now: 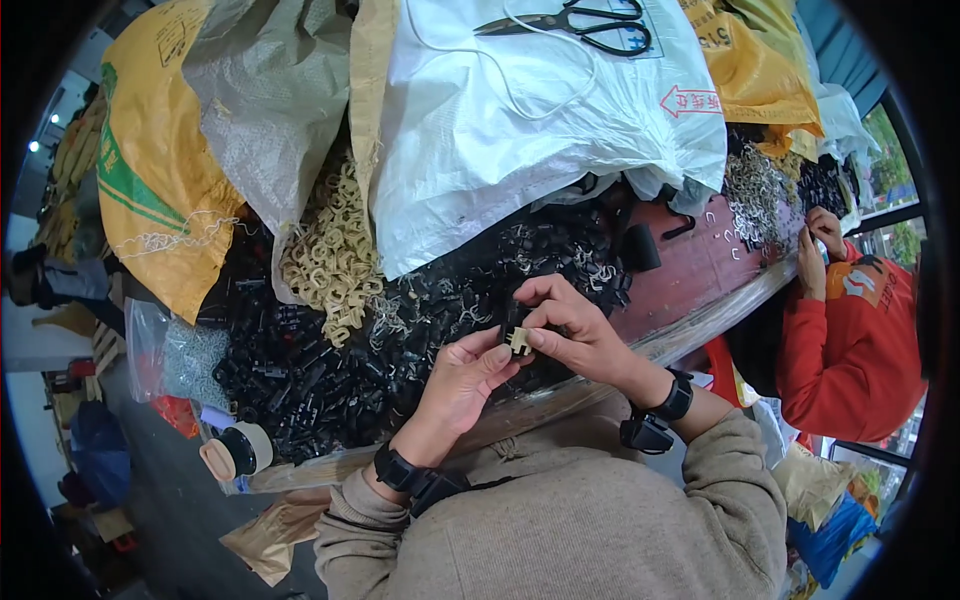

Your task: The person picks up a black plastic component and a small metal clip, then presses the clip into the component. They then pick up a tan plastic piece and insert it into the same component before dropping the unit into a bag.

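Note:
Close together over the near edge of the table, both my hands are closed around one small piece. My left hand (465, 378) pinches its lower left side with thumb and fingers. From the right, my right hand (575, 330) grips it between thumb and forefinger. What shows of it is a cream plastic clip (519, 341) with notches, set against a dark part mostly hidden by the fingers. Beyond my hands spreads a heap of small black plastic parts (310, 375). Silvery U-shaped metal clips (395, 318) lie among them, and cream plastic clips (330, 255) spill from a sack.
A white woven sack (540, 150) carries black-handled scissors (575, 22). Yellow sacks (150, 170) stand at left and far right. A lidded cup (238, 452) and a bag of small grey pieces (192, 362) sit at left. A person in red (850, 340) works at right.

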`<control>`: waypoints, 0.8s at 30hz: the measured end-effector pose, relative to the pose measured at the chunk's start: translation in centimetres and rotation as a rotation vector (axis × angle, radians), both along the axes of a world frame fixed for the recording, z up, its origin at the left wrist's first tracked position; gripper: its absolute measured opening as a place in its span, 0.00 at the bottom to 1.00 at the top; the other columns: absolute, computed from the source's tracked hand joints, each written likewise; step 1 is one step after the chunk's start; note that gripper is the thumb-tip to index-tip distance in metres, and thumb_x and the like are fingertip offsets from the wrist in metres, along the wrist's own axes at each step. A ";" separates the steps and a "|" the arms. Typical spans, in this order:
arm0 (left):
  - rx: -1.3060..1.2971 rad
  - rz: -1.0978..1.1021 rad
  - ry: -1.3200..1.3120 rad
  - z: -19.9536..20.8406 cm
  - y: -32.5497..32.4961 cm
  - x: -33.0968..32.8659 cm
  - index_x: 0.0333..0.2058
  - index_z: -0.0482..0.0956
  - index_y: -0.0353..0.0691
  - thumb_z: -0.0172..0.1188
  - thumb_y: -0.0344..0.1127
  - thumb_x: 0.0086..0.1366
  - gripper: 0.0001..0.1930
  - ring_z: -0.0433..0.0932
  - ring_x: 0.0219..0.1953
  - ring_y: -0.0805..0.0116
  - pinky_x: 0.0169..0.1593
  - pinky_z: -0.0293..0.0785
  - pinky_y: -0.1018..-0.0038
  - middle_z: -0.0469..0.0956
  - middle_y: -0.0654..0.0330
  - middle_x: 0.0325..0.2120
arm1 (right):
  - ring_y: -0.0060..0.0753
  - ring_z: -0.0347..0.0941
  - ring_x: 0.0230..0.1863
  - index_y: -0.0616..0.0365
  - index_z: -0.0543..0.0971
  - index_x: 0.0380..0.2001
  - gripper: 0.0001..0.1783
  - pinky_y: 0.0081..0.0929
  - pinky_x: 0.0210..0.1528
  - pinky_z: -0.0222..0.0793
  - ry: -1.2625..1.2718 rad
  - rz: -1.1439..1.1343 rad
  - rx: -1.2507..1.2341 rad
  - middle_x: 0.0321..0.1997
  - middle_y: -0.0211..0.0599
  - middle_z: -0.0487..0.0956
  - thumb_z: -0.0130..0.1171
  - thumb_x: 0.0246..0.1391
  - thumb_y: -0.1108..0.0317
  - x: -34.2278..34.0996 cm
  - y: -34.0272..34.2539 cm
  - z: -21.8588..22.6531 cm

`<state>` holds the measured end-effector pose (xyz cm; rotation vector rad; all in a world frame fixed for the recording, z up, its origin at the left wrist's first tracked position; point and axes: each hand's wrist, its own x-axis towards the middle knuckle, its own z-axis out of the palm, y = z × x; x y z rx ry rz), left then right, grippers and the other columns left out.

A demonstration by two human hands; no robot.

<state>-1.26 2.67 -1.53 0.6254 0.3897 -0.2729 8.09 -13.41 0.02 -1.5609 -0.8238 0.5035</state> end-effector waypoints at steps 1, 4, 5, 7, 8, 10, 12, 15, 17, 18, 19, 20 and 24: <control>-0.005 -0.009 -0.003 -0.1 0.0 -0.1 0.41 0.70 0.32 0.55 0.28 0.55 0.14 0.75 0.38 0.59 0.41 0.75 0.75 0.74 0.54 0.36 | 0.26 0.61 0.43 0.60 0.73 0.27 0.08 0.23 0.45 0.57 -0.007 0.010 -0.005 0.44 0.37 0.63 0.52 0.51 0.66 -0.2 0.1 0.0; -0.004 -0.007 0.010 -0.1 0.2 -0.5 0.42 0.71 0.33 0.57 0.29 0.54 0.15 0.76 0.36 0.64 0.40 0.73 0.78 0.75 0.57 0.35 | 0.26 0.60 0.44 0.60 0.73 0.27 0.09 0.23 0.45 0.57 0.019 0.022 -0.004 0.44 0.38 0.63 0.51 0.52 0.66 -0.6 0.3 0.0; -0.008 -0.012 0.008 -0.2 0.2 -0.6 0.42 0.71 0.33 0.57 0.29 0.54 0.15 0.76 0.36 0.64 0.40 0.73 0.78 0.75 0.57 0.35 | 0.27 0.60 0.45 0.60 0.73 0.27 0.09 0.24 0.45 0.57 0.054 0.033 0.008 0.42 0.37 0.64 0.51 0.52 0.65 -0.7 0.5 0.0; -0.051 -0.021 0.016 -0.4 0.3 -0.9 0.41 0.71 0.33 0.57 0.29 0.54 0.15 0.76 0.36 0.64 0.39 0.74 0.79 0.75 0.57 0.35 | 0.28 0.59 0.46 0.60 0.73 0.27 0.09 0.24 0.46 0.56 0.088 0.043 0.018 0.41 0.36 0.65 0.51 0.52 0.65 -0.9 0.5 -0.2; -0.072 -0.023 0.021 -0.5 0.3 -1.0 0.40 0.71 0.33 0.57 0.30 0.54 0.15 0.76 0.36 0.64 0.38 0.74 0.79 0.75 0.56 0.35 | 0.26 0.60 0.45 0.60 0.74 0.27 0.09 0.23 0.45 0.57 0.132 0.044 0.010 0.41 0.36 0.65 0.51 0.52 0.65 -1.0 0.4 -0.3; -0.073 -0.027 0.033 -0.5 0.4 -1.1 0.40 0.71 0.33 0.57 0.30 0.54 0.14 0.76 0.36 0.63 0.38 0.74 0.79 0.75 0.56 0.34 | 0.23 0.60 0.43 0.60 0.74 0.27 0.10 0.22 0.45 0.58 0.224 0.062 -0.003 0.42 0.34 0.64 0.50 0.53 0.64 -1.1 0.7 -0.6; -0.073 -0.043 0.059 -0.5 0.4 -1.0 0.40 0.70 0.35 0.57 0.30 0.55 0.14 0.76 0.36 0.60 0.39 0.75 0.78 0.75 0.54 0.34 | 0.21 0.61 0.42 0.60 0.74 0.27 0.10 0.22 0.44 0.58 0.329 0.061 -0.002 0.43 0.33 0.64 0.50 0.53 0.64 -1.1 0.6 -0.4; -0.103 -0.042 0.058 -0.7 0.2 -0.8 0.40 0.69 0.35 0.57 0.31 0.55 0.14 0.76 0.36 0.61 0.38 0.75 0.78 0.75 0.54 0.34 | 0.18 0.61 0.40 0.59 0.74 0.28 0.10 0.20 0.43 0.59 0.535 0.047 -0.003 0.43 0.32 0.63 0.49 0.53 0.64 -0.9 0.5 0.0; -0.116 -0.042 0.056 -0.7 0.5 -0.9 0.40 0.69 0.34 0.57 0.31 0.54 0.14 0.76 0.36 0.61 0.38 0.75 0.78 0.75 0.54 0.34 | 0.16 0.61 0.38 0.59 0.74 0.27 0.10 0.19 0.42 0.60 0.541 0.049 0.000 0.44 0.31 0.63 0.50 0.53 0.64 -0.8 0.7 0.1; -0.110 -0.036 0.051 -0.6 0.6 -0.9 0.39 0.69 0.35 0.57 0.31 0.54 0.14 0.76 0.36 0.61 0.38 0.75 0.78 0.75 0.54 0.34 | 0.16 0.61 0.37 0.59 0.74 0.27 0.10 0.19 0.41 0.60 0.543 0.048 0.002 0.44 0.31 0.63 0.50 0.53 0.64 -0.7 0.8 0.2; -0.106 -0.034 0.046 -0.5 0.7 -1.0 0.39 0.70 0.35 0.58 0.32 0.54 0.14 0.76 0.36 0.62 0.38 0.75 0.78 0.75 0.54 0.33 | 0.16 0.61 0.37 0.59 0.74 0.27 0.10 0.19 0.41 0.60 0.543 0.049 0.002 0.44 0.31 0.63 0.50 0.53 0.64 -0.8 0.9 0.2; -0.102 -0.033 0.041 -0.5 0.7 -1.1 0.39 0.70 0.35 0.58 0.32 0.54 0.14 0.76 0.36 0.62 0.38 0.75 0.78 0.75 0.54 0.33 | 0.16 0.62 0.37 0.59 0.74 0.27 0.10 0.19 0.41 0.60 0.548 0.040 0.008 0.44 0.31 0.63 0.51 0.53 0.64 -0.9 1.0 0.3; -0.091 -0.033 0.021 -0.1 0.6 -1.1 0.38 0.70 0.35 0.58 0.32 0.53 0.14 0.76 0.35 0.62 0.37 0.75 0.78 0.75 0.54 0.33 | 0.18 0.61 0.38 0.59 0.73 0.26 0.10 0.19 0.41 0.59 0.469 0.027 0.000 0.44 0.32 0.64 0.52 0.52 0.63 -1.0 0.9 0.3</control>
